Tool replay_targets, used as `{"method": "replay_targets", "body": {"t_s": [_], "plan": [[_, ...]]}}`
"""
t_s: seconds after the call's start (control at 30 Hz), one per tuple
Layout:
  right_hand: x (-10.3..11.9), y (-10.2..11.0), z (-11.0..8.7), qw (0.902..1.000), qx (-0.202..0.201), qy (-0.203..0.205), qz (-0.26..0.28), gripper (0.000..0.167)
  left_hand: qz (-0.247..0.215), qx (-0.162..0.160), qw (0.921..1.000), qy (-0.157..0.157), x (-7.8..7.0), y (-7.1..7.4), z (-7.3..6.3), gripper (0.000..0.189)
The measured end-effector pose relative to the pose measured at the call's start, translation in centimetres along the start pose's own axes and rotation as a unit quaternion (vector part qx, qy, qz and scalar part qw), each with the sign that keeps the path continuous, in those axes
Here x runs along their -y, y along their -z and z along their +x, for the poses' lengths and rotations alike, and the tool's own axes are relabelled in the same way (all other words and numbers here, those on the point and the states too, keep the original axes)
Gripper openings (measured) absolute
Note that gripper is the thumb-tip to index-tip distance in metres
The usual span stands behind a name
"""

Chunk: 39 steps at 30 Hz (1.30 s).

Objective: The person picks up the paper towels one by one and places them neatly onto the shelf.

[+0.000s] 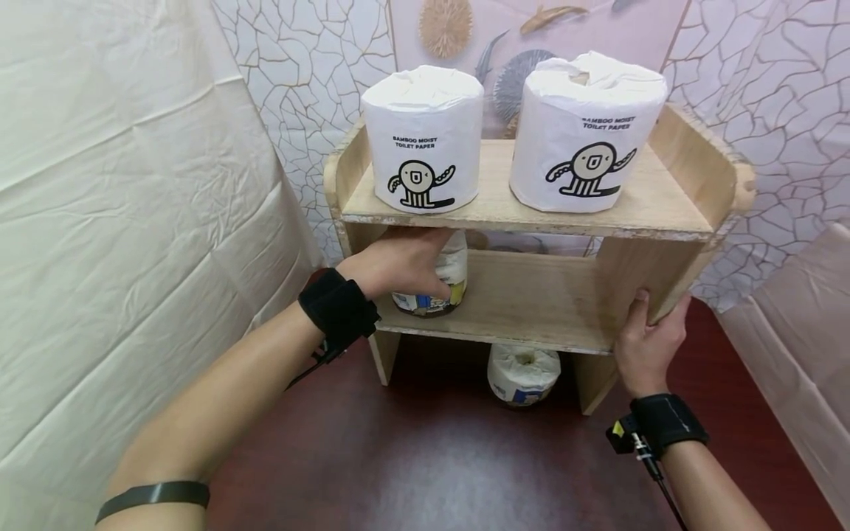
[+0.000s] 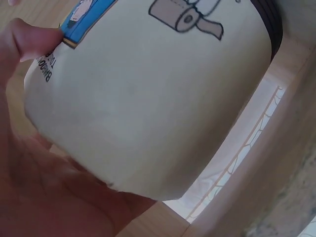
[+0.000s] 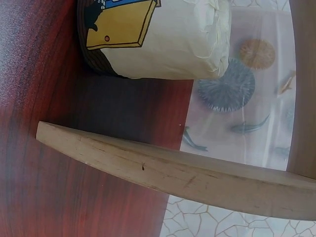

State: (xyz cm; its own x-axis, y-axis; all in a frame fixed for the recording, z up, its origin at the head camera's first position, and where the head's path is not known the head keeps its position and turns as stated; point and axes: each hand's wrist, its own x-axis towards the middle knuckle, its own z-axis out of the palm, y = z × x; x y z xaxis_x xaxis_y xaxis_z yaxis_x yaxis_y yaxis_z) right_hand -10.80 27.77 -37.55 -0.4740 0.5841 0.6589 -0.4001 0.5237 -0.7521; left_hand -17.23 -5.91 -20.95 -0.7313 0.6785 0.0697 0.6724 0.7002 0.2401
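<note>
My left hand (image 1: pixel 403 264) reaches in under the top board and holds a wrapped toilet paper roll (image 1: pixel 454 257) at the left of the middle shelf. In the left wrist view, the thumb and palm lie around that white roll (image 2: pixel 138 103), which has a printed cartoon and dark base. At the right, my right hand (image 1: pixel 649 350) grips the shelf unit's side panel (image 1: pixel 634 269), thumb on the inner side and fingers outside. The right wrist view shows the panel's lower edge (image 3: pixel 148 165), while the hand itself is out of sight there.
Two larger wrapped rolls, a left one (image 1: pixel 425 140) and a right one (image 1: pixel 587 133), stand on the top board (image 1: pixel 498 173). Another roll (image 1: pixel 523 375) sits beneath the middle shelf (image 1: pixel 531 295), on the dark red tabletop (image 1: pixel 425 457). Cream cloth (image 1: pixel 133 184) hangs at the left.
</note>
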Motion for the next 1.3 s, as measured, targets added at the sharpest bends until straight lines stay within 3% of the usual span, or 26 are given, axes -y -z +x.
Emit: {"method": "replay_targets", "body": {"t_s": [0.27, 0.47, 0.97, 1.3], "plan": [[0.06, -0.01, -0.03, 1.0, 0.002, 0.003, 0.002, 0.044, -0.011, 0.036, 0.997, -0.067, 0.19, -0.37, 0.38, 0.082], [0.0, 0.01, -0.07, 1.0, 0.003, 0.004, -0.002, 0.045, -0.008, 0.061, 0.994, -0.09, 0.66, -0.52, 0.57, 0.084], [-0.01, -0.05, -0.02, 1.0, 0.002, 0.001, -0.004, 0.045, -0.003, 0.092, 0.9911, -0.097, 0.85, -0.39, 0.53, 0.082], [-0.09, -0.02, -0.12, 0.9999, 0.008, 0.002, -0.011, 0.046, -0.005, 0.077, 0.9909, -0.111, 0.93, -0.64, 0.48, 0.081]]}}
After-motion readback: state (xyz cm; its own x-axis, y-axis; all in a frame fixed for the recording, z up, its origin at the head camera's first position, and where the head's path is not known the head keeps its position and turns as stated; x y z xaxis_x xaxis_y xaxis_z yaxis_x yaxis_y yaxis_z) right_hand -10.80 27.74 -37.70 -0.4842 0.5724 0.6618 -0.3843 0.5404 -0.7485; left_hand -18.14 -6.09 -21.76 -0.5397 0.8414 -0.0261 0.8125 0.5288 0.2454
